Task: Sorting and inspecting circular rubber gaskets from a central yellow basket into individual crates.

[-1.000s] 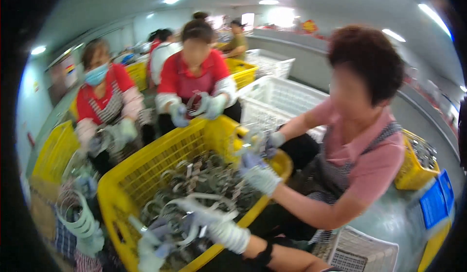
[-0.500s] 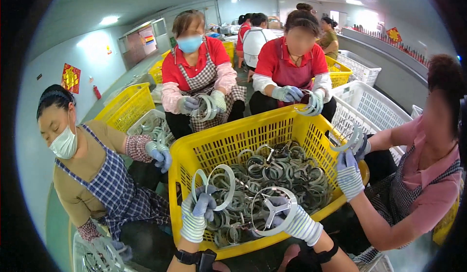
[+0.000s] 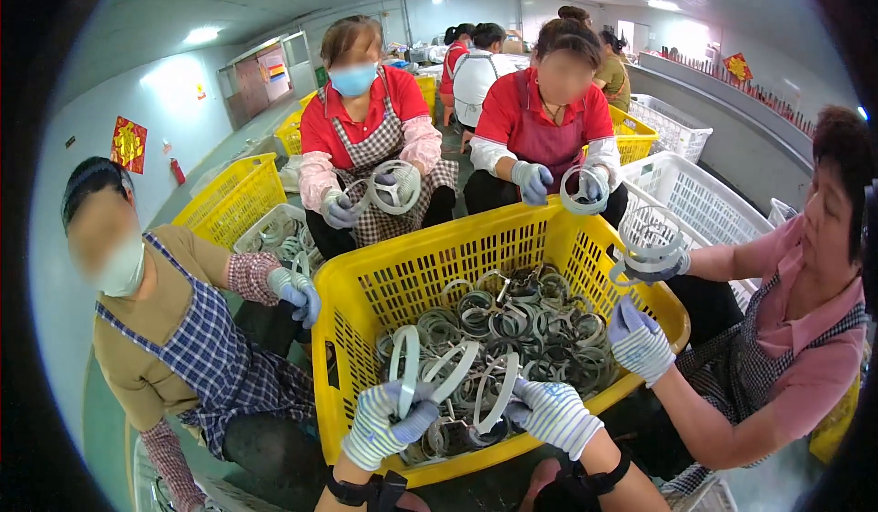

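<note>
Green-grey floor point(image 3: 101, 411) carries everything here. Dead centre sits the big yellow crate point(image 3: 457, 265), slotted walls, heaped inside with grey-white plastic rings point(image 3: 521, 320). At 10 o'clock from it, a second yellow crate point(image 3: 229, 203) stands on the floor by the wall, with a white crate point(image 3: 265, 228) just beside it, also holding rings. At 2 o'clock, a white lattice crate point(image 3: 704, 203) rests just beside the central one, and further out along the same line another white crate point(image 3: 672, 123) and a yellow one point(image 3: 636, 137).
</note>
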Tool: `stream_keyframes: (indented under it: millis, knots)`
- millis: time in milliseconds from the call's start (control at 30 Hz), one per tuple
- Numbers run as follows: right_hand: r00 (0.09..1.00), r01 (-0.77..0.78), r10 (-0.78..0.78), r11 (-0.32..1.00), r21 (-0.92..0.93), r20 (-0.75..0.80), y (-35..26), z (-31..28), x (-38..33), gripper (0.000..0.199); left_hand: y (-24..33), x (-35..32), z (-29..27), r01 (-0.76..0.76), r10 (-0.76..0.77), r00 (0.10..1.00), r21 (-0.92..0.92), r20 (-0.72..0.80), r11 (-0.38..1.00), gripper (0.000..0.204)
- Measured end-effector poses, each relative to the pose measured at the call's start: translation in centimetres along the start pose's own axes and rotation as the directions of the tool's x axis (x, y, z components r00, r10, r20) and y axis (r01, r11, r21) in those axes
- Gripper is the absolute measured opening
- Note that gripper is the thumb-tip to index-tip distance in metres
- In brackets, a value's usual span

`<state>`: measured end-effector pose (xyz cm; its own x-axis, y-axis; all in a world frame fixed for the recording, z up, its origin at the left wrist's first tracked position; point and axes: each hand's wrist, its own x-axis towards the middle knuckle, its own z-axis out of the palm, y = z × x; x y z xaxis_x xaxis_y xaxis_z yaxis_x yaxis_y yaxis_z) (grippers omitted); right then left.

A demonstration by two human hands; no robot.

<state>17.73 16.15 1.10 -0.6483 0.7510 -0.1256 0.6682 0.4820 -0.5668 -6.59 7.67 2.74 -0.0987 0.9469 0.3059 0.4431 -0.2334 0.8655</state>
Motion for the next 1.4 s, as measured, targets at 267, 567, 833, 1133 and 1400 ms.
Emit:
stream_keyframes:
  millis: [267,567,833,1133,1400]
  knots:
    - [0.933,0.069,0.087,0.91,0.409,-0.35,3.7,-0.6,-1.0,0.031,-1.6,0.3,-1.7,-0.061,0.021,0.987,-0.256,-0.156,0.965,0.039]
    - [0.985,0.165,-0.127,0.884,0.436,-0.114,0.8,0.5,-2.6,0.03,1.8,-1.1,1.5,0.024,-0.06,0.995,-0.386,-0.08,0.922,0.057]
    - [0.991,0.129,-0.122,0.839,0.529,-0.048,0.8,0.3,-2.6,0.029,1.4,-1.7,0.6,0.15,-0.204,0.978,-0.568,-0.032,0.809,0.016]
    - [0.984,0.138,-0.085,0.92,0.367,-0.157,0.4,0.4,-2.3,0.033,3.3,-2.3,2.0,-0.029,0.03,0.982,0.007,-0.188,1.0,0.029]
    - [0.991,0.08,0.015,0.739,0.669,-0.135,0.2,0.6,-1.7,0.04,3.2,-1.5,3.1,-0.242,0.262,0.947,0.124,-0.185,0.962,0.049]
